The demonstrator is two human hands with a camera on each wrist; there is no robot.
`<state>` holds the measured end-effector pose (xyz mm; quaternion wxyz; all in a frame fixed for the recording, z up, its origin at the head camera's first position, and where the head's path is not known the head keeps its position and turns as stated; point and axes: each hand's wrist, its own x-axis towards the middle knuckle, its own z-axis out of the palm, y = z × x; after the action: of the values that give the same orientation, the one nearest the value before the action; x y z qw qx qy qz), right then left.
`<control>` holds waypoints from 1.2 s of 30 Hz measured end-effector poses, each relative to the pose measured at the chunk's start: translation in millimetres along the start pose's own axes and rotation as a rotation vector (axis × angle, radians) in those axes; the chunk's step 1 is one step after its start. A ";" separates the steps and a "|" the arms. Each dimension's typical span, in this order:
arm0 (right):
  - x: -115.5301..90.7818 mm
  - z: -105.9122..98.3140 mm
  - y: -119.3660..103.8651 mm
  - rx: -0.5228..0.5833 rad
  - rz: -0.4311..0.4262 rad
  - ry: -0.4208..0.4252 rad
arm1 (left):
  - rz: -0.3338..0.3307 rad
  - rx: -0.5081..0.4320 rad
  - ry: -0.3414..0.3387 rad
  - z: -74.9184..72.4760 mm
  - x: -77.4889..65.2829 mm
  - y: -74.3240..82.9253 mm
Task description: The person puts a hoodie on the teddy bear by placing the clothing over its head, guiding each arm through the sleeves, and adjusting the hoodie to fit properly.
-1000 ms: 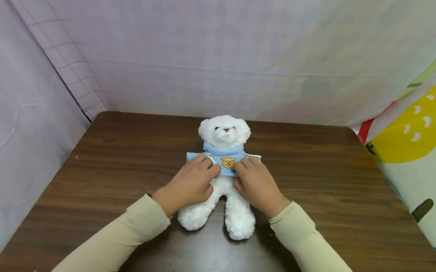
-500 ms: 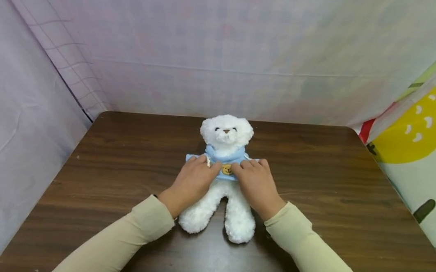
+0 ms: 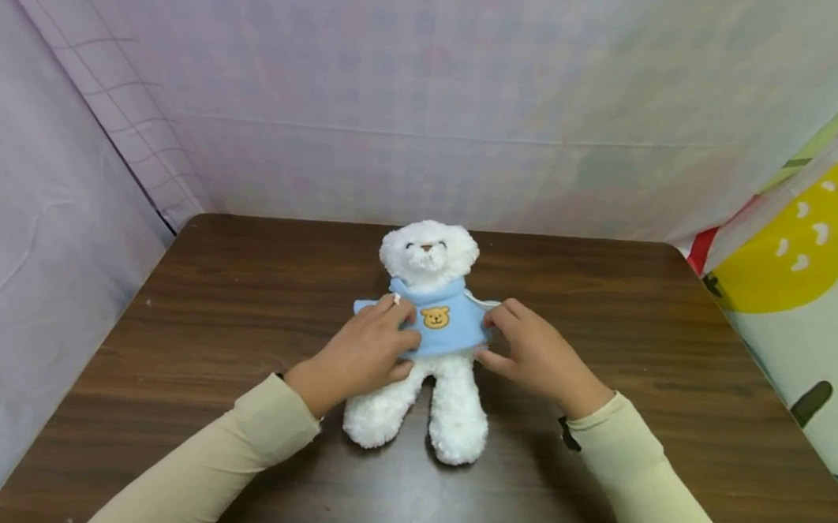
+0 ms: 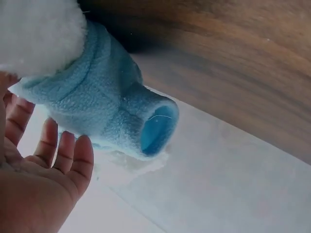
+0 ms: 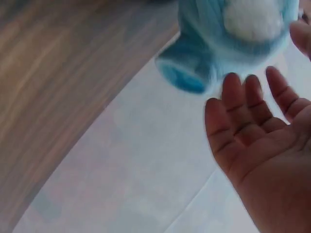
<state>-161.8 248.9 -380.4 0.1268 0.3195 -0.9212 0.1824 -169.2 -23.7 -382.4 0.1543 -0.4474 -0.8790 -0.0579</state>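
Note:
A white plush bear (image 3: pixel 428 254) lies face up on the table in the head view, legs toward the person. It wears a light blue shirt (image 3: pixel 451 334) with a yellow bear-face patch (image 3: pixel 436 318). My left hand (image 3: pixel 357 353) rests on the shirt's left side, fingers lightly bent; its thumb is mostly hidden in the left wrist view. That view shows a hollow blue sleeve (image 4: pixel 159 128) beyond the fingertips. At the shirt's right edge is my right hand (image 3: pixel 545 359), fingers spread. In the right wrist view, its fingers reach beside another sleeve opening (image 5: pixel 182 77), without gripping.
The dark wooden table (image 3: pixel 247 276) extends on both sides of the bear. A pale checked curtain (image 3: pixel 428 96) hangs behind its far edge. White fabric (image 3: pixel 53 195) is at the left, and cloth with a yellow print (image 3: pixel 789 249) at the right.
Both hands were on the shirt front, close to the patch. My right hand has moved right to the shirt's edge, uncovering the patch and hem. My left hand stays on the left side.

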 end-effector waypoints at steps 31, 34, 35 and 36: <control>-0.4 15.9 6.5 0.139 0.284 0.045 | -0.033 -0.031 -0.042 3.9 -1.9 -0.2; 3.3 21.1 4.4 0.160 0.251 0.037 | -0.032 -0.030 -0.037 4.4 -1.7 -0.3; 4.1 22.0 3.4 0.157 0.247 0.040 | -0.031 -0.030 -0.034 4.8 -1.6 -0.3; 5.1 22.7 2.6 0.160 0.245 0.044 | -0.031 -0.030 -0.030 5.1 -1.6 -0.4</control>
<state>-170.0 238.6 -399.7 0.0980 0.2095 -0.9329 0.2762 -169.7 -23.9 -387.7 0.1332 -0.4370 -0.8870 -0.0668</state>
